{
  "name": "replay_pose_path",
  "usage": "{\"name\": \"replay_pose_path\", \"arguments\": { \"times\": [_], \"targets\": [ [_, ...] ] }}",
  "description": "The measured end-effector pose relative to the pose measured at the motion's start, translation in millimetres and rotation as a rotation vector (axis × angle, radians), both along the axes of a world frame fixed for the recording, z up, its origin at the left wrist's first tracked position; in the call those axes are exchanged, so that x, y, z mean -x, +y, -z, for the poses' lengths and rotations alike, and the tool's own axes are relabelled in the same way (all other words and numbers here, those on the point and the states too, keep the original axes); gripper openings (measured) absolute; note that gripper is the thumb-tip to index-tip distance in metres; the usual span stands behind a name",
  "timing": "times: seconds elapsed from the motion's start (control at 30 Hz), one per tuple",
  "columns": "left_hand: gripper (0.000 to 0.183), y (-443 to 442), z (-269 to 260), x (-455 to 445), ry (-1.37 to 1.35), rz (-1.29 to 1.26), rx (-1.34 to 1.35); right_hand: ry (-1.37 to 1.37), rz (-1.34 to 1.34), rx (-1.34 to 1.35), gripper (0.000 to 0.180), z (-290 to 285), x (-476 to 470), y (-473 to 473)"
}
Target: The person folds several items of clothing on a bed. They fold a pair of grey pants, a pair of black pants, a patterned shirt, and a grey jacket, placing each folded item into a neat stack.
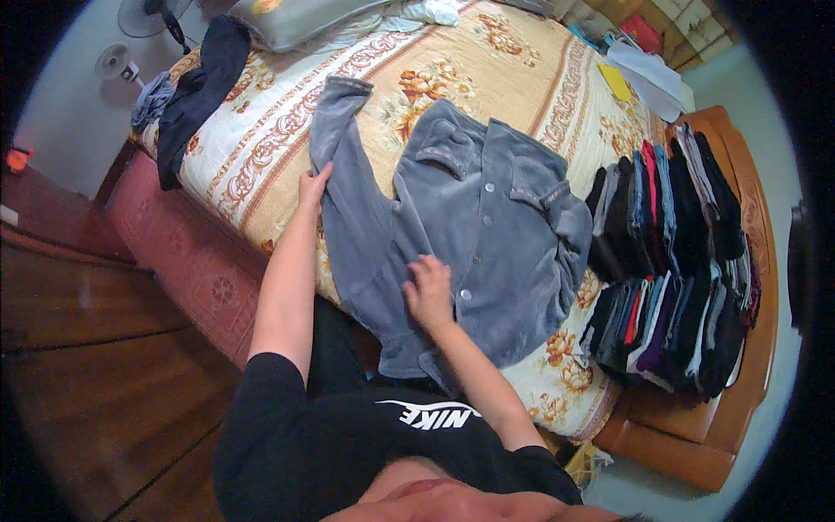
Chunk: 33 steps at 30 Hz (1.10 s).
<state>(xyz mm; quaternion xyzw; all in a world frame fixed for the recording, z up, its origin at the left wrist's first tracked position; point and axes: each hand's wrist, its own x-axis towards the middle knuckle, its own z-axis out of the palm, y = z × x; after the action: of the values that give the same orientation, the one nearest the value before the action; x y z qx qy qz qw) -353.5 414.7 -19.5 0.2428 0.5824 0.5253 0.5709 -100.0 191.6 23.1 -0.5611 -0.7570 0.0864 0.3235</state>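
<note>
A grey plush button-front pajama top [450,241] lies spread on the bed, front side up. It has two flapped chest pockets with trim along their edges. One sleeve [349,196] stretches out at the left, its trimmed cuff pointing away from me. The other sleeve is bunched against the right side. My left hand [314,190] grips the outer edge of the stretched sleeve, thumb on top and the other fingers partly hidden. Over the front of the top, left of the buttons, my right hand [430,290] has its fingers apart and holds nothing.
Two rows of folded clothes [665,261] stand along the wooden headboard [750,365] at the right. Dark garments [202,91] hang over the bed's far left corner, near fans [116,62]. A pillow [293,23] rests at the far side of the floral bedspread [502,65].
</note>
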Motion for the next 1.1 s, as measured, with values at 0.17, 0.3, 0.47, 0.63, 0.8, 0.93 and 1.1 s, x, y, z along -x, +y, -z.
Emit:
{"name": "replay_pose_path", "arguments": {
  "times": [0.17, 0.3, 0.47, 0.63, 0.8, 0.93, 1.1],
  "targets": [
    [0.049, 38.2, 0.9, 19.4, 0.301, -0.188, -0.04, -0.292, -0.189, 0.31, 0.06, 19.4, 50.7, -2.7],
    [0.049, 39.5, 25.9, 54.1, 0.991, -0.247, 0.074, -0.376, -0.196, 0.277, 0.06, 28.8, 52.7, 2.6],
    [0.053, 79.2, -11.5, 25.3, 1.597, -0.207, -0.444, -0.404, -0.187, 0.284, 0.061, 37.0, 53.4, 2.4],
    [0.027, 142.4, -22.7, 4.3, 1.572, 0.3, -0.158, -0.422, -0.209, 0.285, 0.061, 42.8, 51.0, 3.2],
    [0.028, 166.9, -37.2, 33.4, 1.054, -0.371, -0.353, -0.406, -0.19, 0.29, 0.062, 47.1, 50.1, 3.1],
    [0.034, 168.8, 2.6, 92.4, -0.349, -0.404, -0.303, -0.295, -0.208, 0.31, 0.055, 35.2, 51.9, 10.5],
    [0.05, 115.3, 47.5, 91.4, -0.553, -0.239, -0.335, 0.109, -0.018, -0.156, 0.03, 37.3, 9.5, 124.4]
  ]
}}
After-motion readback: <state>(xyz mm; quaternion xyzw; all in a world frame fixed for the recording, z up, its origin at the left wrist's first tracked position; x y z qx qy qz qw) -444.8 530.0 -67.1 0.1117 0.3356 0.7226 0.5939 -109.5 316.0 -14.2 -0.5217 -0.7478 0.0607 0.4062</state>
